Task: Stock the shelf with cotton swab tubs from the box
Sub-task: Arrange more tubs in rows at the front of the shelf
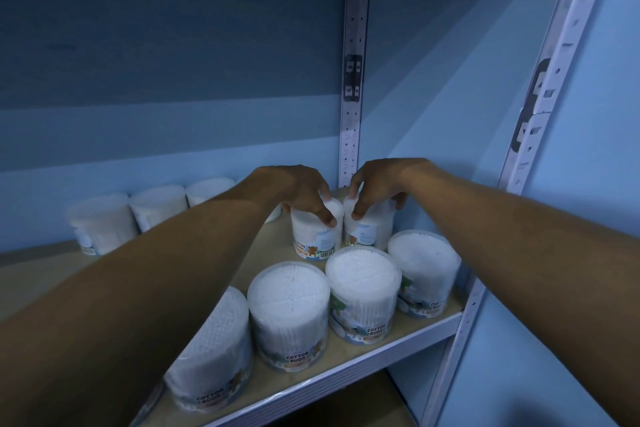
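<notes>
Both arms reach over the wooden shelf [412, 334]. My left hand [294, 192] grips the lid of a clear cotton swab tub [315, 239] that stands upright near the shelf's back right corner. Right beside it, my right hand [375, 185] grips the top of a second tub [369, 232]; the two tubs touch or nearly touch. In front of them stand several more tubs, among them one at the front middle [289, 315], one to its right [363, 291] and one by the right post [424, 270]. The box is not in view.
A row of tubs [104, 224] lines the back wall on the left, partly hidden by my left forearm. White perforated metal posts stand at the back corner [351, 114] and front right [540, 107]. A lower shelf [346, 406] shows beneath.
</notes>
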Tool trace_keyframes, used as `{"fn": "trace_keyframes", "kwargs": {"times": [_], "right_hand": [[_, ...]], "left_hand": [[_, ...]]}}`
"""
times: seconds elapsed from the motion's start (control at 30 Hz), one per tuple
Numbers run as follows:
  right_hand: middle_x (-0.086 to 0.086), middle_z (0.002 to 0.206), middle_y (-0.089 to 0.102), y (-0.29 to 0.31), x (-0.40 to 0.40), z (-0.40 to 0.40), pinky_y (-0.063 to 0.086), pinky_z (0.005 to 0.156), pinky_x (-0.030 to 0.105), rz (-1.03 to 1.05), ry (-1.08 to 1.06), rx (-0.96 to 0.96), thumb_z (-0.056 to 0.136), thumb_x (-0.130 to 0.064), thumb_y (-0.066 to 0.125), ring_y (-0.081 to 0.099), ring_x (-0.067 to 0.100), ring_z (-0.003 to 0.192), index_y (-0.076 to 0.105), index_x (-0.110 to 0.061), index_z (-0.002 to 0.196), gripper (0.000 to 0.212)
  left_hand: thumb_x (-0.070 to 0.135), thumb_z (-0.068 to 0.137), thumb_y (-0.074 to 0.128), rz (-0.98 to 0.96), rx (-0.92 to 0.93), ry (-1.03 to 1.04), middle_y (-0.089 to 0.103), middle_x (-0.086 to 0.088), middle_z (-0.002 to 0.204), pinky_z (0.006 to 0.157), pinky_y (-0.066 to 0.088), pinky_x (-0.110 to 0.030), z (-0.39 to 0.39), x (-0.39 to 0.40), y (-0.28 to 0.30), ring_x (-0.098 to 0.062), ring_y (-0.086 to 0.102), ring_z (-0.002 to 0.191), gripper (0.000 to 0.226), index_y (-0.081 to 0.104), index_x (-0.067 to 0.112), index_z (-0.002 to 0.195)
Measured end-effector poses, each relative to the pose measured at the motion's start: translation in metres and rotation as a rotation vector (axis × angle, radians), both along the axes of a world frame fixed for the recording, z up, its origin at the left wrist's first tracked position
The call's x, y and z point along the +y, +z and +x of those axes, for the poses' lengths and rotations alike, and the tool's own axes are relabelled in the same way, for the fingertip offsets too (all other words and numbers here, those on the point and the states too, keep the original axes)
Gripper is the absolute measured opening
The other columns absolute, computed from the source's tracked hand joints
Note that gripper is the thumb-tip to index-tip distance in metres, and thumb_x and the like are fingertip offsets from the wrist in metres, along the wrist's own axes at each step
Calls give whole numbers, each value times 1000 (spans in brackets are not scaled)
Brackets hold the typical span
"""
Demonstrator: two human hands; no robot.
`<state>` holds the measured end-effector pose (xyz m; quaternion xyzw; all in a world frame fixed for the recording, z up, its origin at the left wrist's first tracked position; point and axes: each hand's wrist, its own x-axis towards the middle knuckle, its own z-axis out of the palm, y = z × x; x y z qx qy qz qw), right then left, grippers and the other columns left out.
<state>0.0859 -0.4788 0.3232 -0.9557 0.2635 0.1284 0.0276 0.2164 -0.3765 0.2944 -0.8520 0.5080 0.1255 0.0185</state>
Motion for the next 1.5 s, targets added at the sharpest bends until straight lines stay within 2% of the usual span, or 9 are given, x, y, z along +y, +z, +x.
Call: {"fn": "trace_keyframes", "kwargs": {"times": [0.27,0.37,0.5,0.6,0.8,0.97,1.17,1.37,1.5], "right_hand": [[-3,138,46,-3,-7,2,56,95,42,92,-4,18,77,-29,83,52,24,118,58,-35,127,56],[-5,140,45,-2,-9,0,51,100,42,108,0,29,78,-34,82,48,21,122,55,-38,130,58],[-3,145,44,6,-6,-3,53,97,39,60,-21,-10,82,-51,75,52,21,117,51,-33,139,64],[2,146,46,7,-2,-4,51,98,36,-43,-58,19,85,-59,68,55,24,112,47,-22,145,74],[4,138,54,-3,-4,2,57,92,40,-35,-87,13,75,-54,79,61,23,100,56,-20,138,75],[4,136,51,-5,-11,5,62,80,44,96,-109,-7,70,-37,88,63,31,107,62,-25,128,66],[0,139,43,-3,-19,4,58,90,43,123,-66,38,75,-24,85,58,31,115,58,-35,127,60],[-2,137,44,-1,-21,4,57,92,44,151,-93,0,77,-41,83,54,30,118,52,-35,136,67],[3,135,48,-7,-18,8,62,80,45,103,-122,-37,74,-52,82,60,32,111,56,-23,136,73]], "left_hand": [[63,66,79,-42,40,84,55,-2,129,78,61,-38,-14,3,4,-28,64,103,74,60,24,126],[64,71,74,4,46,105,51,-4,137,86,59,-39,-16,1,3,-29,63,109,83,48,23,139],[71,71,69,24,82,80,32,1,157,107,45,-40,-13,-1,5,-26,43,136,103,24,31,154],[66,74,70,68,42,46,35,2,155,110,41,-41,-13,-3,7,-25,41,138,95,29,30,152],[66,68,73,56,-9,10,57,4,133,97,52,-40,-10,-2,1,-24,58,115,78,55,27,134],[67,71,71,21,-6,25,59,2,129,93,54,-39,-11,-2,0,-24,60,111,75,56,25,132],[66,73,72,-22,6,84,57,-3,130,80,57,-32,-17,-3,0,-26,62,106,81,53,18,135],[71,75,64,-21,-24,71,52,-3,142,104,46,-38,-16,-2,2,-24,52,126,90,43,18,144],[65,75,69,35,35,38,49,-1,142,102,48,-40,-13,-2,5,-26,53,125,86,43,20,144]]}}
